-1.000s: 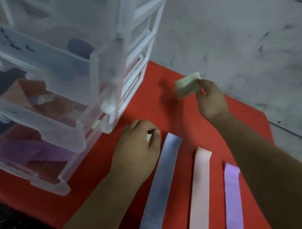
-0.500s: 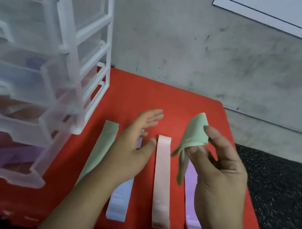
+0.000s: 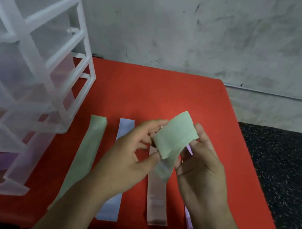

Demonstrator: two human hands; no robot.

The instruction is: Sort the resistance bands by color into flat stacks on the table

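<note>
My left hand (image 3: 128, 162) and right hand (image 3: 200, 168) both pinch a folded green band (image 3: 174, 138) above the red table (image 3: 169, 97) — light, limp, stretchy; I judge gripping its ends best — matching green strip (image 3: 85, 155) lies far left

Scuffed grey wall (image 3: 209, 34), dark speckled floor (image 3: 287, 167), clear plastic drawer unit (image 3: 23, 73)

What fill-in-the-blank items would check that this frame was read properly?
1. Both hands hold a folded ____ band.
2. The flat green band lies nearest the ____.
3. The table is ____.
4. Between the flat green and pink bands lies the ____ one.

Missing: green; drawers; red; blue
</note>
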